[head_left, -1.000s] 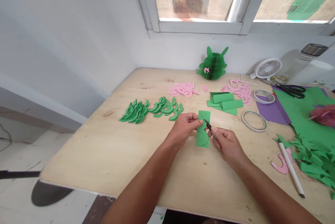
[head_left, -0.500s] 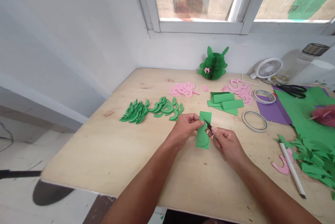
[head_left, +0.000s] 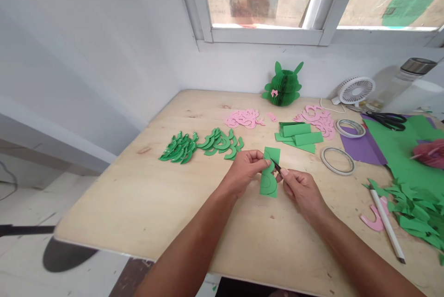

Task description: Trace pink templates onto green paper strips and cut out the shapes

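My left hand [head_left: 248, 167] pinches the left edge of a green paper strip [head_left: 268, 183] marked with curved outlines. Closed around a small dark-bladed cutting tool, which looks like scissors [head_left: 276, 166], is my right hand [head_left: 300, 188]; its handles are hidden in my fingers. The blades meet the strip's right side, where a notch is cut between two rounded shapes. Beyond my left hand lie cut green paper arcs [head_left: 222, 142] and a denser pile of green arcs [head_left: 179, 147]. Folded green paper pieces [head_left: 301, 135] rest just past the strip.
Pink paper cutouts [head_left: 243, 119] lie farther back, near a green paper honeycomb figure [head_left: 283, 86]. To the right are tape rolls [head_left: 338, 160], black scissors [head_left: 386, 120], a white pen [head_left: 387, 225], green scraps [head_left: 416, 213], a small fan [head_left: 356, 90] and a bottle [head_left: 398, 84].
Hardly anything differs. The strip and both hands stay in almost the same place, with the blades still at the notch.
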The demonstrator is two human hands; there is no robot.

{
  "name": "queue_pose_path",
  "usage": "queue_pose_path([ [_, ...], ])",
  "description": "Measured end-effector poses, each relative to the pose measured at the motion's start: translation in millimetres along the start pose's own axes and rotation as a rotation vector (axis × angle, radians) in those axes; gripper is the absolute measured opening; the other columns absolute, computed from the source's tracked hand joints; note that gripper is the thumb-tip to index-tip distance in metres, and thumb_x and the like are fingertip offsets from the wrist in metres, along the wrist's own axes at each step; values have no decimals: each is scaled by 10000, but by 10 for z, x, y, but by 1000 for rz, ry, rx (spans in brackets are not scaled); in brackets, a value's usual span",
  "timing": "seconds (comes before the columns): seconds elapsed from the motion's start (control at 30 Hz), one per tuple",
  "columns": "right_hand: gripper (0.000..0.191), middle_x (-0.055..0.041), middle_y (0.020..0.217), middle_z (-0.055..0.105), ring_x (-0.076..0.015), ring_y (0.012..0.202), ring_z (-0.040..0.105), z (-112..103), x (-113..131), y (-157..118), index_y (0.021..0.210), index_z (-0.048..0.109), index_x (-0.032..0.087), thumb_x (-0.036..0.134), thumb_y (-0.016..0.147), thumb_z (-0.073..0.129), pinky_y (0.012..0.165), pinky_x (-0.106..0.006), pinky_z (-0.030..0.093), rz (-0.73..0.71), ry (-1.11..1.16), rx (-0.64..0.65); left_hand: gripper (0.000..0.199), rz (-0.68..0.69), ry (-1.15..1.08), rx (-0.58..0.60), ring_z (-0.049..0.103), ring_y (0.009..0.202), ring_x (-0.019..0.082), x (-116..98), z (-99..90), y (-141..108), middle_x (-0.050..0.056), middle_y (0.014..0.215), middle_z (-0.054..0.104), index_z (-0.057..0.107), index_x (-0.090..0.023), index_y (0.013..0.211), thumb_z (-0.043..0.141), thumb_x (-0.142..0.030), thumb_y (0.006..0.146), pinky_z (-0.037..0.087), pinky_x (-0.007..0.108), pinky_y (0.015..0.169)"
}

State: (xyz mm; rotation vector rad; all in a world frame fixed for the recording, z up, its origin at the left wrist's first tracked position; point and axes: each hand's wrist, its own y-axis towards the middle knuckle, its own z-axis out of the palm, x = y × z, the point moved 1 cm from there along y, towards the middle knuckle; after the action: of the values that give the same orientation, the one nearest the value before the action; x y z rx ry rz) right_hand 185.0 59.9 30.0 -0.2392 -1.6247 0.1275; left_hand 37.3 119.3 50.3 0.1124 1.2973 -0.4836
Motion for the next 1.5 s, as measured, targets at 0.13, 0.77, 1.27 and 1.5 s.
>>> queue_pose_path([
  [0.13, 538, 88, 433, 226, -68, 415, 153, 6, 15, 0, 644, 615, 156, 684, 739, 563, 412, -240, 91, 5, -14, -10, 215, 3, -14, -2, 597, 605, 139, 3, 3, 2, 7, 618, 627, 549, -156, 601, 725, -276, 632, 459, 275, 648],
  [0.77, 521, 86, 453, 223, -72, 429, 139, -17, -24, 10, 664, 632, 150, 658, 759, 565, 421, -247, 82, 8, -26, -17, 225, 17, -45, -47, 577, 620, 137, -9, -10, 6, 15, 633, 620, 566, -155, 622, 719, -320, 627, 470, 291, 667],
  [1.27, 522, 89, 446, 235, -70, 431, 151, -10, -15, -7, 669, 627, 148, 656, 765, 559, 433, -247, 96, 30, -15, -18, 229, 7, -40, -58, 560, 604, 127, 8, -10, 22, 6, 622, 609, 567, -158, 618, 720, -328, 622, 453, 288, 667],
  [1.5, 534, 87, 435, 248, -68, 428, 159, -10, -22, 8, 642, 609, 152, 672, 755, 560, 438, -252, 96, 25, 1, -19, 241, -4, -83, -44, 555, 596, 120, -2, 12, 5, 5, 620, 612, 567, -155, 620, 727, -335, 625, 456, 284, 668],
])
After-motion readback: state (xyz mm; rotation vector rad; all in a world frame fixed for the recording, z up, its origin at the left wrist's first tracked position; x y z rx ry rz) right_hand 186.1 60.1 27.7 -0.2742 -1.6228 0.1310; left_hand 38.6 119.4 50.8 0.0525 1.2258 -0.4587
